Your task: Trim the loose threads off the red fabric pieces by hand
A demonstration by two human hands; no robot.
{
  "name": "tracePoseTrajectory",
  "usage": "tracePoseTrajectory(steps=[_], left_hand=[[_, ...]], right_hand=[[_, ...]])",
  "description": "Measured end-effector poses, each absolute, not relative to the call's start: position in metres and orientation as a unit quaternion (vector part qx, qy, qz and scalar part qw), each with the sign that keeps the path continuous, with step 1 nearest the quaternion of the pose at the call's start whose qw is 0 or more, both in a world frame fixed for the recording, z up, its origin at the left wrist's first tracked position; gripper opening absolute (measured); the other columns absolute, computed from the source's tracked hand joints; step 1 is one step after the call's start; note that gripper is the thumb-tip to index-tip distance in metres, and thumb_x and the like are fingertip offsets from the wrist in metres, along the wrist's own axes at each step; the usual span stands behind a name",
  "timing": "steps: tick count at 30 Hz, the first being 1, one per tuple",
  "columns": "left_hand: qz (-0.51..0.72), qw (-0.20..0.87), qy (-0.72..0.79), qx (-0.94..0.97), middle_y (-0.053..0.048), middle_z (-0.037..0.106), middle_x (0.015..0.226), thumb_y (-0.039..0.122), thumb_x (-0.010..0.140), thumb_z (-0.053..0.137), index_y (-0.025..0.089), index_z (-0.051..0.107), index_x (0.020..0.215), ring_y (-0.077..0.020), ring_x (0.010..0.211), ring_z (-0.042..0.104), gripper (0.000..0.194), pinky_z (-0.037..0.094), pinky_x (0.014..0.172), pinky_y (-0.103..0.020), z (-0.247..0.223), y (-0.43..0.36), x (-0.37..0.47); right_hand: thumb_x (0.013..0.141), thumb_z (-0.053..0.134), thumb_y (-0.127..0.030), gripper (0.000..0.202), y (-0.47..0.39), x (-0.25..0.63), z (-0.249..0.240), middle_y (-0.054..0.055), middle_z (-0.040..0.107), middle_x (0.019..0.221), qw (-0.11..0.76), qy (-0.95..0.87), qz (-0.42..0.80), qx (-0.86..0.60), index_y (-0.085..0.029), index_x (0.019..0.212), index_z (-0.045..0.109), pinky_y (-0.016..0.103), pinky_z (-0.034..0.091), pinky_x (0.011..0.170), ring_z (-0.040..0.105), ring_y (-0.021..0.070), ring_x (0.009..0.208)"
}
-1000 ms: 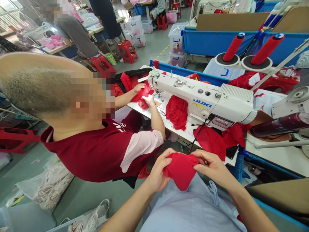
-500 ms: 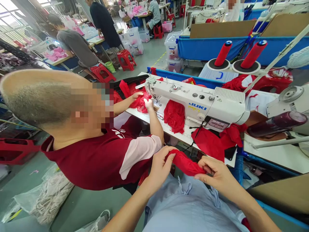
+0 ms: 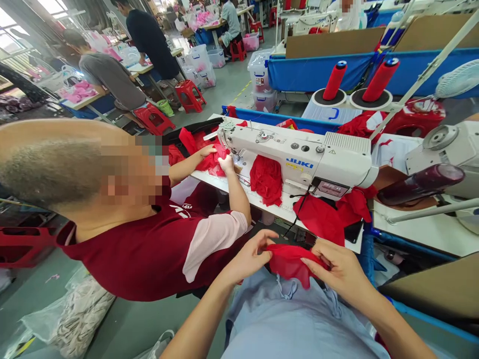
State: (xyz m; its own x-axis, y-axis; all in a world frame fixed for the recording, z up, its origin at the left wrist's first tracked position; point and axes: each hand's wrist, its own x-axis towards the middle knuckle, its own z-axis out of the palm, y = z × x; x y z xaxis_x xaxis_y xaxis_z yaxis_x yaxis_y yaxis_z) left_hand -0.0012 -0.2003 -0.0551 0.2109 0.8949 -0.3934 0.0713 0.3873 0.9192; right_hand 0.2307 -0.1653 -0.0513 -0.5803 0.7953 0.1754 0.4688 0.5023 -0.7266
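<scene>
A piece of thin red fabric (image 3: 290, 264) stretches between my two hands in front of my light blue clothing. My left hand (image 3: 251, 254) pinches its left end between thumb and fingers. At the other end, my right hand (image 3: 335, 264) grips the cloth with the thumb on top. The lower part of the fabric hangs loose below my fingers. Just beyond stands a white JUKI sewing machine (image 3: 299, 152), with a bunched red cloth (image 3: 266, 180) under its arm and another red piece (image 3: 322, 219) at the table's near edge.
Close on my left sits a co-worker in a dark red shirt (image 3: 142, 254), both hands on red fabric (image 3: 213, 162) by the needle. Two red thread cones (image 3: 335, 81) stand behind the machine. A cardboard sheet (image 3: 437, 289) is at lower right, a bag of pale strips (image 3: 84, 314) at lower left.
The red fabric has gone from a gathered roll to a more spread piece with its lower edge hanging. My left fingers have loosened and lifted somewhat. The view has shifted slightly.
</scene>
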Motion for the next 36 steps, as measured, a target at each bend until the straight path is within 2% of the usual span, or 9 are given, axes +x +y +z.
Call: tracePoseTrajectory(steps=[2, 5, 8, 12, 16, 21, 26, 31, 36], left_hand=[[0.310, 0.619, 0.529, 0.491, -0.002, 0.063, 0.091, 0.027, 0.080, 0.064, 0.019, 0.059, 0.117, -0.0159, 0.083, 0.056, 0.038, 0.043, 0.078, -0.027, -0.050, -0.199, 0.001], [0.318, 0.555, 0.527, 0.559, -0.006, 0.062, 0.098, 0.032, 0.081, 0.066, 0.017, 0.068, 0.095, -0.0186, 0.092, 0.056, 0.021, 0.042, 0.084, -0.029, -0.045, -0.194, 0.006], [0.354, 0.517, 0.502, 0.597, -0.005, 0.060, 0.092, 0.028, 0.086, 0.061, 0.016, 0.066, 0.080, -0.0174, 0.089, 0.055, 0.015, 0.041, 0.082, -0.028, -0.043, -0.191, 0.013], [0.367, 0.500, 0.491, 0.612, -0.001, 0.053, 0.079, 0.023, 0.094, 0.048, 0.017, 0.059, 0.080, -0.0137, 0.076, 0.049, 0.019, 0.038, 0.074, -0.025, -0.039, -0.190, 0.018], [0.395, 0.477, 0.492, 0.612, -0.001, 0.050, 0.082, 0.023, 0.096, 0.043, 0.017, 0.055, 0.081, -0.0140, 0.079, 0.047, 0.020, 0.037, 0.075, -0.025, -0.032, -0.190, 0.015], [0.408, 0.436, 0.502, 0.625, -0.001, 0.049, 0.080, 0.027, 0.096, 0.044, 0.018, 0.056, 0.080, -0.0143, 0.078, 0.046, 0.022, 0.037, 0.074, -0.026, -0.029, -0.190, 0.008], [0.393, 0.475, 0.535, 0.577, 0.000, 0.056, 0.075, 0.031, 0.086, 0.060, 0.017, 0.062, 0.076, -0.0134, 0.072, 0.049, 0.018, 0.037, 0.068, -0.025, -0.035, -0.190, 0.007], [0.532, 0.550, 0.581, 0.279, 0.004, 0.054, 0.062, 0.049, 0.070, 0.073, 0.016, 0.061, 0.069, -0.0096, 0.056, 0.046, 0.034, 0.035, 0.056, -0.022, -0.044, -0.187, 0.003], [0.451, 0.662, 0.549, 0.240, 0.000, 0.064, 0.068, 0.043, 0.057, 0.085, 0.013, 0.068, 0.074, -0.0105, 0.059, 0.054, 0.038, 0.041, 0.057, -0.021, -0.042, -0.190, 0.009]], right_hand=[[0.093, 0.055, -0.033, 0.032, -0.164, 0.229, -0.048, -0.004, 0.045, 0.061, 0.251, -0.833, 0.323, -0.373, -0.021, 0.064, 0.046, 0.022, 0.030, 0.049, 0.043, 0.0103, 0.051], [0.093, 0.056, -0.034, 0.033, -0.165, 0.228, -0.048, -0.004, 0.045, 0.061, 0.250, -0.834, 0.326, -0.369, -0.020, 0.064, 0.047, 0.022, 0.029, 0.049, 0.042, 0.0101, 0.051], [0.091, 0.058, -0.039, 0.035, -0.166, 0.227, -0.046, -0.004, 0.042, 0.061, 0.244, -0.821, 0.349, -0.380, -0.020, 0.064, 0.046, 0.023, 0.027, 0.049, 0.039, 0.0105, 0.051], [0.090, 0.053, -0.053, 0.043, -0.163, 0.227, -0.035, -0.005, 0.037, 0.063, 0.204, -0.761, 0.495, -0.365, -0.021, 0.063, 0.042, 0.024, 0.026, 0.051, 0.035, 0.0116, 0.056], [0.092, 0.045, -0.054, 0.042, -0.163, 0.227, -0.036, -0.005, 0.035, 0.065, 0.144, -0.675, 0.635, -0.347, -0.021, 0.067, 0.042, 0.024, 0.027, 0.053, 0.033, 0.0121, 0.058], [0.085, 0.058, -0.045, 0.035, -0.168, 0.226, -0.053, -0.006, 0.035, 0.061, 0.138, -0.684, 0.581, -0.419, -0.021, 0.065, 0.043, 0.024, 0.024, 0.050, 0.030, 0.0114, 0.056], [0.089, 0.051, -0.050, 0.038, -0.169, 0.231, -0.043, -0.004, 0.038, 0.060, 0.243, -0.698, 0.511, -0.438, -0.021, 0.066, 0.047, 0.024, 0.029, 0.049, 0.035, 0.0123, 0.055], [0.094, 0.043, -0.053, 0.047, -0.168, 0.238, -0.040, -0.004, 0.039, 0.056, 0.251, -0.717, 0.515, -0.397, -0.021, 0.059, 0.043, 0.024, 0.031, 0.049, 0.036, 0.0122, 0.052], [0.089, 0.047, -0.061, 0.049, -0.160, 0.240, -0.052, -0.003, 0.042, 0.055, 0.281, -0.683, 0.502, -0.450, -0.020, 0.061, 0.049, 0.024, 0.035, 0.049, 0.040, 0.0130, 0.052]])
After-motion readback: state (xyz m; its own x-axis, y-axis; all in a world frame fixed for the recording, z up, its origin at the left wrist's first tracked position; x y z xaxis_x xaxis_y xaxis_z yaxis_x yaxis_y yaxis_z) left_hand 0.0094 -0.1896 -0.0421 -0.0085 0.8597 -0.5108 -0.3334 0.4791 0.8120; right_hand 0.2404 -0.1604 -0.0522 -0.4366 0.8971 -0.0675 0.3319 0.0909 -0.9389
